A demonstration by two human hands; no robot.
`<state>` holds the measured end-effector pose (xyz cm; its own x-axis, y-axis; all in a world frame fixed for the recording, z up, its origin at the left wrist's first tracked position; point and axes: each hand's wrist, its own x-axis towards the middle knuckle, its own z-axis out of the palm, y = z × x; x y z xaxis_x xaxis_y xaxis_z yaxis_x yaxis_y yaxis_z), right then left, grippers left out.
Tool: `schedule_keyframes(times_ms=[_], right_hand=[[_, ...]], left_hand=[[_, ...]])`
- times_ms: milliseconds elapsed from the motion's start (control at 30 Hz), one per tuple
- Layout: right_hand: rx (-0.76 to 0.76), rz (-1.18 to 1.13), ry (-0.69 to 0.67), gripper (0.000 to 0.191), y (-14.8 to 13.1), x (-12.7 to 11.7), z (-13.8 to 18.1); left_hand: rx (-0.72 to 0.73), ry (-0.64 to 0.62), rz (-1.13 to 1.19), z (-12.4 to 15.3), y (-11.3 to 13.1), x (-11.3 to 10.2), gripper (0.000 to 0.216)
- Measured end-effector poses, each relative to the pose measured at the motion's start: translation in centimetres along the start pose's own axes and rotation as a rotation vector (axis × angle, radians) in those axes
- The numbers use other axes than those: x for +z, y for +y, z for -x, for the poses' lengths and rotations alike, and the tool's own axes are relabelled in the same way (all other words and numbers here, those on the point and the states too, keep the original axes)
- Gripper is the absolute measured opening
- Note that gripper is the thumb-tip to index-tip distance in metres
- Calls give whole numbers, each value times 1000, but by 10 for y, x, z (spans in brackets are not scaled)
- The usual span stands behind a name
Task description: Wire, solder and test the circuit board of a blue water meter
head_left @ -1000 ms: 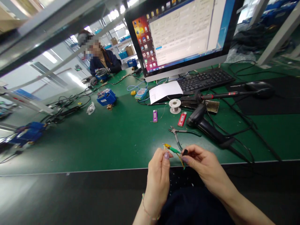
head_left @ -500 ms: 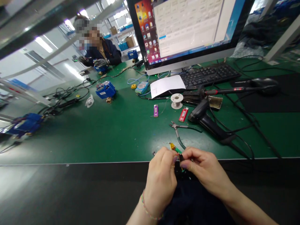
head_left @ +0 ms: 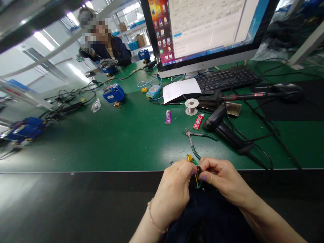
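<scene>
At the front edge of the bench, my left hand [head_left: 174,189] is closed in a pinch on thin wires, a reddish one showing at the fingertips. My right hand [head_left: 222,177], also closed, pinches a small black part [head_left: 200,170] right against the left fingertips. Yellow and green wires [head_left: 197,183] hang in a loop between the hands. Just above the fingers a yellow piece [head_left: 189,158] with green beside it sticks out. The fingers cover most of the small parts. Beyond the hands lie side cutters [head_left: 191,138] with dark green handles.
A purple lighter [head_left: 168,117], a red lighter [head_left: 198,121] and a solder spool [head_left: 191,106] lie beyond the cutters. A barcode scanner [head_left: 227,133] is at the right, under the monitor [head_left: 202,64] and keyboard [head_left: 227,80]. Blue valve actuators [head_left: 113,92] stand left. A gloved co-worker [head_left: 108,50] sits behind.
Both hands have shifted slightly right, still pinching the wires and black part together. More of the yellow and green wire loop shows below the fingers. The camera view has tilted slightly.
</scene>
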<state>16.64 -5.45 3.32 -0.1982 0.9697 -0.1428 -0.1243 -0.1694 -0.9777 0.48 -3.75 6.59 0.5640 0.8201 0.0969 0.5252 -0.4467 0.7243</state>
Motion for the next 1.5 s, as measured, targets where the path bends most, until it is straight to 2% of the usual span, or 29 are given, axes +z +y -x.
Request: schedule_keyframes(times_ms=[200,300,433,600,767,900,1067,1200,1367,1500], right_hand=[[52,-100,-42,36,0,0,0],[124,-153,-49,36,1,0,0],[176,-222,-64,37,6,-1,0],[105,-222,-30,36,15,-3,0],[49,-197,-20,37,13,-3,1],[32,-66,18,37,8,-3,0],[-29,133,61,29,9,-7,1],[-147,218,147,41,6,-13,3],[-325,345,137,11,-9,-11,4],[-345,354,128,6,-14,-4,2]], left_hand=[[-3,-22,-68,-1,3,-3,19],[9,-40,-106,-2,5,-5,21],[7,-48,-73,-1,6,-6,22],[1,-52,64,-1,4,-6,24],[28,18,32,-1,3,-7,22],[35,54,28,0,4,-7,19],[16,32,-16,0,3,-8,20],[-2,28,-61,-1,2,-8,22],[12,48,-71,-3,1,-7,23],[36,74,-69,-2,0,-6,22]])
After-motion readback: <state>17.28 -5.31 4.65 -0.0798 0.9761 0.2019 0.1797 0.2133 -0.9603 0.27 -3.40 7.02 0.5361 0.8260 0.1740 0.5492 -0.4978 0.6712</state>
